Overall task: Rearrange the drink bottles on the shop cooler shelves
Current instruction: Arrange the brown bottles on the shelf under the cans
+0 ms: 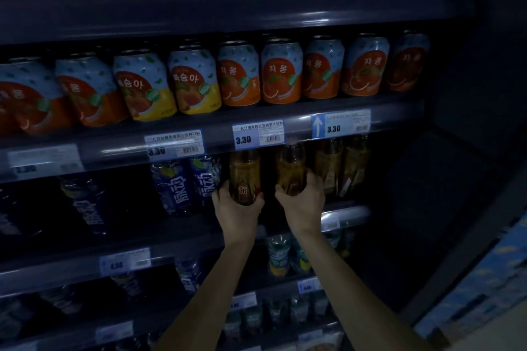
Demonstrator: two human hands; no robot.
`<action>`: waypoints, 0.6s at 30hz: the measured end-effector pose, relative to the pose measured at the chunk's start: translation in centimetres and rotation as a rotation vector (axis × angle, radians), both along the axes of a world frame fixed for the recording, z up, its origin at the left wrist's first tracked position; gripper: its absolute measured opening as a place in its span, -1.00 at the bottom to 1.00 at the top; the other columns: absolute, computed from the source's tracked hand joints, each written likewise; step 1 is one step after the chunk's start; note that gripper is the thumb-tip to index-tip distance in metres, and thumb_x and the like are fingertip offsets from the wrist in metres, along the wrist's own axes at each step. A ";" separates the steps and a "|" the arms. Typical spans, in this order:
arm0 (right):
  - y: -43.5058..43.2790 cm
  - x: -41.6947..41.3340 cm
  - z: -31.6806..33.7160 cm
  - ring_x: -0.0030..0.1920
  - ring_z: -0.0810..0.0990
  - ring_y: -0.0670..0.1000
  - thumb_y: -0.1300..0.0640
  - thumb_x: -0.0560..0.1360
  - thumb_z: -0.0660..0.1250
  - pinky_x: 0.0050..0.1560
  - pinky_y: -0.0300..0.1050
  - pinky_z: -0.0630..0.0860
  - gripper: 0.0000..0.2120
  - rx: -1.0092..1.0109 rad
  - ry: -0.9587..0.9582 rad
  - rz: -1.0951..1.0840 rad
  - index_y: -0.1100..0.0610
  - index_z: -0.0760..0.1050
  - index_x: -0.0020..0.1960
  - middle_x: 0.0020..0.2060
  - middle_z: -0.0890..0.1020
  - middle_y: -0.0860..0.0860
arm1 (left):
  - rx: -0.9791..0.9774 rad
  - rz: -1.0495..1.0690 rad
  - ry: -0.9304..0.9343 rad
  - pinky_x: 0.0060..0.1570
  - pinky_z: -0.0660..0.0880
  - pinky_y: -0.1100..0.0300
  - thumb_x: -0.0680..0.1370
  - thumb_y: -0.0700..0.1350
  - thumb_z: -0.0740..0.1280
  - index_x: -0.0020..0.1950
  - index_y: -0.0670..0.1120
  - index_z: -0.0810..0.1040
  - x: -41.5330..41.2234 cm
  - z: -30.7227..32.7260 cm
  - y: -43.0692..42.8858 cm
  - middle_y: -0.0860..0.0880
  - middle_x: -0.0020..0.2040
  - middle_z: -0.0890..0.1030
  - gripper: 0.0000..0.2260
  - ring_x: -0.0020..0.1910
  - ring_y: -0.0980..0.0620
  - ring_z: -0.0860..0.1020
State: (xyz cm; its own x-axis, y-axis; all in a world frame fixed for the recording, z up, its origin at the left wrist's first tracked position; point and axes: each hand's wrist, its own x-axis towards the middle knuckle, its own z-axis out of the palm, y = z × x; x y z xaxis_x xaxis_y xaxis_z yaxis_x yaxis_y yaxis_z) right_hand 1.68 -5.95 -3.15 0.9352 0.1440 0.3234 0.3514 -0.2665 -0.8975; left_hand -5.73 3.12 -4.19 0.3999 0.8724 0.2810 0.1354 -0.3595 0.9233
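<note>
Left hand (238, 208) and right hand (302, 201), fingers wrapped around two amber bottles (245, 177) on the mid shelf (345, 212). Full, rigid, likely slick; grip low on the body.

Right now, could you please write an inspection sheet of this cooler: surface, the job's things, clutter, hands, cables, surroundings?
Surface: dark cooler shelf with price tags on its front rail; dim light.
Job's things: two amber drink bottles, left amber bottle and right amber bottle, upright at the shelf front; two more amber bottles stand to their right.
Clutter: blue bottles to the left; juice cans in a row on the shelf above; red cans at the top, blurred.
Hands: left hand wraps the left amber bottle; right hand wraps the right amber bottle.
Cables: nothing seen.
Surroundings: lower shelves with more bottles; blue printed cartons at the right edge.
</note>
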 end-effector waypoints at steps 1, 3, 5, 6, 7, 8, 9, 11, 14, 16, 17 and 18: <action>0.1 0.0 -0.1 0.20 0.45 0.04 0.01 0.36 0.52 0.12 -0.21 0.36 -0.30 -0.004 -0.002 -0.002 0.25 0.36 0.38 0.20 0.46 0.11 | 0.004 0.000 0.004 0.20 0.31 0.26 0.33 0.02 0.55 0.41 -0.18 0.30 0.0 -0.1 0.0 -0.01 0.18 0.37 -0.24 0.15 0.12 0.37; 0.2 0.0 -0.2 0.24 0.43 0.05 0.02 0.38 0.50 0.15 -0.21 0.35 -0.30 -0.010 -0.002 0.001 0.25 0.33 0.40 0.22 0.45 0.12 | 0.019 0.002 0.014 0.19 0.32 0.26 0.33 0.01 0.55 0.40 -0.20 0.31 -0.1 -0.4 -0.1 -0.03 0.18 0.38 -0.24 0.16 0.07 0.40; 0.3 0.0 -0.2 0.28 0.40 0.08 0.03 0.40 0.49 0.23 -0.13 0.38 -0.31 -0.009 0.010 0.007 0.25 0.32 0.41 0.24 0.43 0.13 | 0.032 0.012 0.018 0.18 0.32 0.27 0.32 0.00 0.56 0.39 -0.22 0.31 0.0 -0.5 -0.2 -0.06 0.18 0.39 -0.24 0.17 0.04 0.41; 0.4 -0.1 -0.2 0.31 0.39 0.10 0.03 0.40 0.48 0.28 -0.06 0.38 -0.31 -0.009 0.015 0.011 0.25 0.31 0.42 0.25 0.43 0.14 | 0.035 0.015 0.014 0.19 0.33 0.26 0.32 -0.01 0.56 0.39 -0.23 0.31 0.1 -0.4 -0.3 -0.08 0.18 0.39 -0.25 0.17 0.03 0.41; 0.4 -0.2 -0.1 0.34 0.36 0.12 0.03 0.41 0.47 0.32 0.01 0.37 -0.31 -0.010 0.017 0.013 0.25 0.30 0.42 0.27 0.42 0.15 | 0.034 0.015 0.006 0.20 0.33 0.25 0.33 -0.02 0.56 0.39 -0.24 0.31 0.1 -0.4 -0.4 -0.08 0.19 0.39 -0.25 0.18 0.02 0.41; 0.4 -0.3 -0.1 0.36 0.34 0.13 0.03 0.42 0.47 0.35 0.06 0.36 -0.31 -0.009 0.017 0.014 0.25 0.29 0.43 0.28 0.42 0.15 | 0.029 0.013 0.001 0.21 0.33 0.25 0.33 -0.03 0.56 0.40 -0.23 0.30 0.2 -0.4 -0.6 -0.09 0.19 0.38 -0.25 0.19 0.01 0.40; 0.4 -0.4 0.0 0.37 0.33 0.13 0.03 0.43 0.46 0.36 0.08 0.34 -0.31 -0.004 0.018 0.012 0.25 0.28 0.44 0.29 0.42 0.15 | 0.021 0.009 0.000 0.21 0.32 0.25 0.34 -0.03 0.55 0.41 -0.22 0.29 0.2 -0.4 -0.7 -0.09 0.21 0.37 -0.25 0.20 0.02 0.40; 0.4 -0.8 -0.2 0.40 0.31 0.12 0.03 0.45 0.45 0.38 0.05 0.33 -0.31 0.009 0.028 0.011 0.26 0.26 0.45 0.33 0.42 0.16 | 0.002 0.000 0.008 0.20 0.29 0.26 0.35 0.00 0.54 0.42 -0.18 0.27 0.0 -0.4 -0.6 -0.07 0.24 0.36 -0.24 0.22 0.04 0.38; 0.0 -1.3 -0.7 0.39 0.33 0.09 0.03 0.48 0.43 0.32 -0.21 0.27 -0.30 -0.001 0.026 -0.017 0.24 0.21 0.48 0.38 0.38 0.15 | 0.019 -0.034 0.044 0.18 0.29 0.26 0.36 0.07 0.52 0.44 -0.15 0.26 -0.7 -0.7 -0.1 -0.04 0.28 0.31 -0.23 0.20 0.09 0.34; -0.3 -1.5 -0.9 0.37 0.34 0.07 0.02 0.48 0.42 0.22 -0.31 0.20 -0.31 -0.018 0.013 -0.040 0.22 0.22 0.47 0.38 0.37 0.13 | 0.050 -0.044 0.064 0.17 0.30 0.28 0.38 0.09 0.49 0.43 -0.14 0.29 -1.1 -0.9 0.3 -0.03 0.28 0.30 -0.27 0.17 0.13 0.33; -0.3 -1.6 -1.0 0.36 0.34 0.07 0.01 0.48 0.42 0.20 -0.32 0.20 -0.32 -0.024 0.013 -0.043 0.21 0.22 0.47 0.38 0.36 0.13 | 0.061 -0.047 0.064 0.17 0.31 0.29 0.39 0.08 0.49 0.43 -0.14 0.31 -1.3 -0.9 0.3 -0.02 0.27 0.33 -0.30 0.16 0.14 0.35; -0.3 -1.6 -1.0 0.36 0.34 0.07 0.01 0.48 0.42 0.20 -0.31 0.20 -0.33 -0.027 0.015 -0.043 0.21 0.23 0.47 0.38 0.35 0.13 | 0.069 -0.052 0.058 0.17 0.34 0.29 0.40 0.06 0.49 0.42 -0.15 0.33 -1.2 -0.9 0.3 -0.02 0.24 0.36 -0.32 0.16 0.12 0.39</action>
